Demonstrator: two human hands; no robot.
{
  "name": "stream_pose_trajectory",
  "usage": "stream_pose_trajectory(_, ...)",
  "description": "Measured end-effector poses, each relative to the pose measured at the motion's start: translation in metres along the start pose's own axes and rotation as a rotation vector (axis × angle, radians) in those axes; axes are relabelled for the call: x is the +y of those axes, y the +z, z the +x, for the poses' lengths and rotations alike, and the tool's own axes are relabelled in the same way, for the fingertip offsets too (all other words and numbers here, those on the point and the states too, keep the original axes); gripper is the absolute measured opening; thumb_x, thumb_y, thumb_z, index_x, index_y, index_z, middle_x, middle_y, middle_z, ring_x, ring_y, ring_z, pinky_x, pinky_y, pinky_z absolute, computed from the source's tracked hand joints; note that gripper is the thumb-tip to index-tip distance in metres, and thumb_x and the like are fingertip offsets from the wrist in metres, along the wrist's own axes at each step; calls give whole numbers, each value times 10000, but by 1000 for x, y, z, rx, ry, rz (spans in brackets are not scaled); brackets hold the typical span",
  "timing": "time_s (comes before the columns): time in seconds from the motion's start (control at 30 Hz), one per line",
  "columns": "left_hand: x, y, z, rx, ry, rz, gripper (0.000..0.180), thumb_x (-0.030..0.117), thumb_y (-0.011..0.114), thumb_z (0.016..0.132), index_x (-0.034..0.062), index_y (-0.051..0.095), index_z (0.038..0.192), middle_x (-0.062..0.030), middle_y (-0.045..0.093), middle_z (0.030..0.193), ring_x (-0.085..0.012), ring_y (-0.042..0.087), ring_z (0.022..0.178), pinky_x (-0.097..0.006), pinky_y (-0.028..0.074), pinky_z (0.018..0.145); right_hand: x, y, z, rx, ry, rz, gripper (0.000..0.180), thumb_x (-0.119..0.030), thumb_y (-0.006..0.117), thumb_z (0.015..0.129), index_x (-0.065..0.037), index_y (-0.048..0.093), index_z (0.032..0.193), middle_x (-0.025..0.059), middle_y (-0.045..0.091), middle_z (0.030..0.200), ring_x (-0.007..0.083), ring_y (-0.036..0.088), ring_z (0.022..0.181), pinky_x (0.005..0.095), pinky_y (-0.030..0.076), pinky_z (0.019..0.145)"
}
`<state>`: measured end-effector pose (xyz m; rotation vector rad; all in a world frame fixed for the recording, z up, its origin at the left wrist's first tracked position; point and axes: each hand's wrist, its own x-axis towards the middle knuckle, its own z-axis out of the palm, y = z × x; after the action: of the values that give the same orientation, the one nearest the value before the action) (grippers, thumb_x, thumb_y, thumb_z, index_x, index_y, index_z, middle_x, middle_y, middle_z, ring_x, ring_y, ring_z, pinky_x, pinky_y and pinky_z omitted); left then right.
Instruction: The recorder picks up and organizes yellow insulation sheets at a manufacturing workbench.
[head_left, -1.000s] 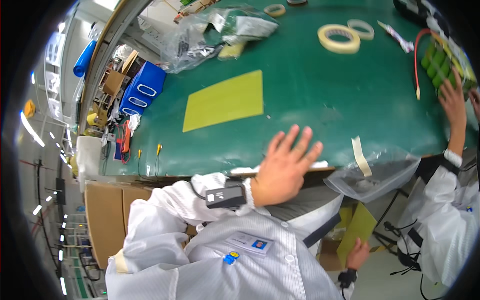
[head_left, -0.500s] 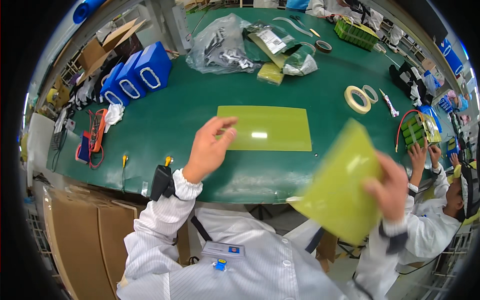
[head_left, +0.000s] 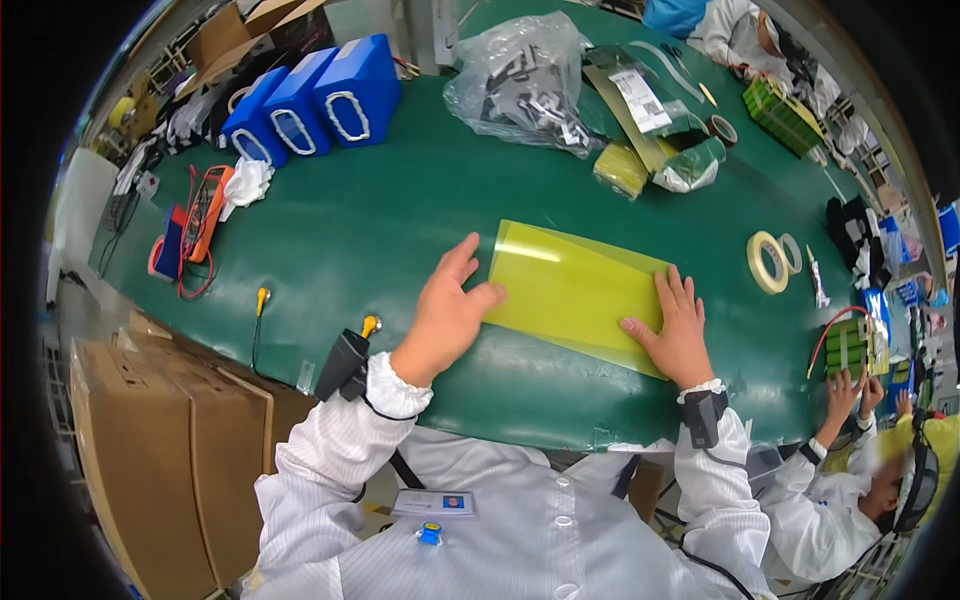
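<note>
Two yellow-green sheets (head_left: 580,298) lie on the green bench (head_left: 330,250) at 12 o'clock from the person's chest, overlapping with their edges slightly out of line. The left hand (head_left: 441,318) is at their 9 o'clock end, fingers parted and thumb at the edge; the right hand (head_left: 676,335) lies spread over their 3 o'clock end. From the sheets, blue packs (head_left: 302,103) stand at 10 o'clock, a clear plastic bag (head_left: 520,82) between 11 and 12, and a cream tape roll (head_left: 755,260) just short of 3
</note>
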<state>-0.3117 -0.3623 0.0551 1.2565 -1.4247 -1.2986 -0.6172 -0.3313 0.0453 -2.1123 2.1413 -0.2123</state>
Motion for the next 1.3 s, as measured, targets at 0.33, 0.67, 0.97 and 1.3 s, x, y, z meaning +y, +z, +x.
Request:
stream_pose_trajectory(0.33,12,-6,43,-29,-438,-385,564,104,578,809,-69,425,1323,-100,565,1162,-162,526,930,-300,404,869,21,1,6,61,-128,205,819,-453,703,773,37,407,1357,230,287,1473,403,246,1367,487,193,1124)
stream_pose_trajectory(0.67,18,12,-5,54,186,-135,258,34,546,916,-56,583,1155,-92,656,1046,-132,595,948,-266,454,880,35,-18,-6,222,122,1456,590,-103,776,755,27,488,1253,168,541,1228,205,570,1065,321,491,869)
stream_pose_trajectory(0.97,-9,16,-28,274,294,22,288,102,535,960,-57,570,1197,-149,632,1166,-175,591,1065,-280,439,956,18,-2,-21,330,-27,1453,333,-34,670,852,11,536,1153,102,647,1024,153,613,926,287,497,830)
stream_pose_trajectory(1.3,-17,11,-16,373,280,142,218,83,569,936,-50,630,1097,-59,682,921,-104,597,831,-227,466,773,16,7,-16,505,-6,1224,276,-167,585,938,26,548,1132,75,643,881,101,580,774,241,463,705)
